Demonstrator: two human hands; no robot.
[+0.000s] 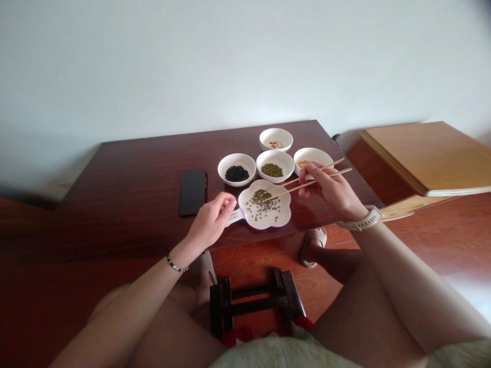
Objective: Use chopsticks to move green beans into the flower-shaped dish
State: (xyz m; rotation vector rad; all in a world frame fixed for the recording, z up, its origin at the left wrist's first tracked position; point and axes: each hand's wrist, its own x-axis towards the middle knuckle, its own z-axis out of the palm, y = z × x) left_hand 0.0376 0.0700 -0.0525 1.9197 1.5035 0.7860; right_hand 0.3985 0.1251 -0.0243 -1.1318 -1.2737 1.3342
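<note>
My right hand (pixel 326 186) is closed around a pair of wooden chopsticks (pixel 311 182), whose tips reach down among green mung beans (pixel 262 196) on a white flower-shaped plate (pixel 282 207) with a handle. At the plate's left, my left hand (pixel 215 213) has its fingers closed on the handle (pixel 235 218). Just behind the plate stands a white bowl of mung beans (pixel 272 170). To its left is a bowl of black beans (pixel 237 174). The bowl on the right, partly behind my right hand, holds yellowish pieces (pixel 303 163).
A farther white bowl (pixel 276 137) contains reddish and pale bits. A black phone (pixel 193 192) lies on the dark wooden table (pixel 141 179) left of the bowls. Beyond the table is a white wall. A light wooden piece of furniture (pixel 433 153) stands at right, a dark stool (pixel 257 301) below.
</note>
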